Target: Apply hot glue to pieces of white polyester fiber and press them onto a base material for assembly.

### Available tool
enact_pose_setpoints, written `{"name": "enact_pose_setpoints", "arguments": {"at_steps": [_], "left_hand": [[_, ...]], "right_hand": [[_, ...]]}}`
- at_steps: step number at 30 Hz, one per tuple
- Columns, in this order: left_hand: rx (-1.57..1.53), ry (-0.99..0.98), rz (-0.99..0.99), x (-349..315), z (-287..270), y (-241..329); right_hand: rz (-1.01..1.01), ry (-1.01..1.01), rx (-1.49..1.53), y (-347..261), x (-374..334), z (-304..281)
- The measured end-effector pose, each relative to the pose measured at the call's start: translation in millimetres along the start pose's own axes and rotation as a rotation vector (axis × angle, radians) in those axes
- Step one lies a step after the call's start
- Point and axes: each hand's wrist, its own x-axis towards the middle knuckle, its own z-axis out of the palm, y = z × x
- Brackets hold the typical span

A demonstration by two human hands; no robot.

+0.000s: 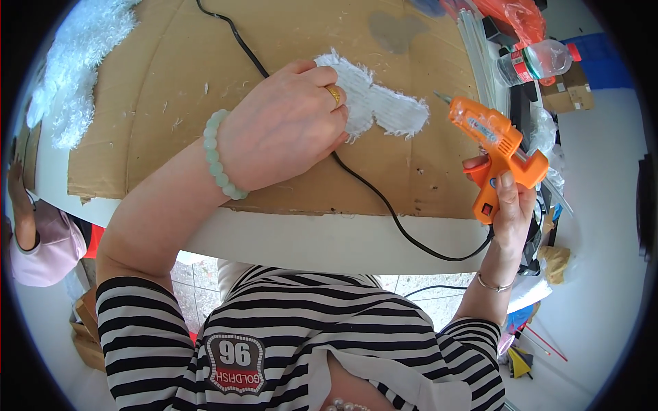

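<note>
My left hand [291, 123] lies over the left part of a white piece of fluffy-edged fabric [391, 108] on the cardboard. Its fingers are bent down onto the fabric, and their tips are hidden beneath the hand. At the right, my right hand [510, 205] is wrapped round the handle of an orange hot glue gun [488, 130]. The gun is held up, its nozzle pointing up and left toward the fabric without touching it. A black cord [384, 195] runs from the gun's handle across the cardboard and passes under my left hand.
A cardboard sheet [157, 147] covers the white table [329, 240]. White fluffy material [79, 75] lies at the far left. Clear glue sticks [480, 55], a plastic bottle [538, 61] and a red plastic bag [517, 17] crowd the far right. Another person's arm [24, 212] shows at the left edge.
</note>
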Motion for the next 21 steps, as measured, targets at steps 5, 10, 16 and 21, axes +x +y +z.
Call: {"name": "enact_pose_setpoints", "arguments": {"at_steps": [5, 10, 16, 21], "left_hand": [[0.019, 0.139, 0.033, 1, 3, 0], [0.037, 0.114, 0.035, 1, 2, -1], [0.050, 0.113, 0.035, 0, 0, -2], [0.054, 0.107, 0.030, 0, -1, -3]], "right_hand": [[0.052, -0.023, -0.073, 5, -5, -1], [0.072, -0.064, -0.162, 10, -2, -2], [0.054, -0.062, -0.153, 18, 2, -2], [0.132, -0.100, -0.210, 12, 5, -4]]}}
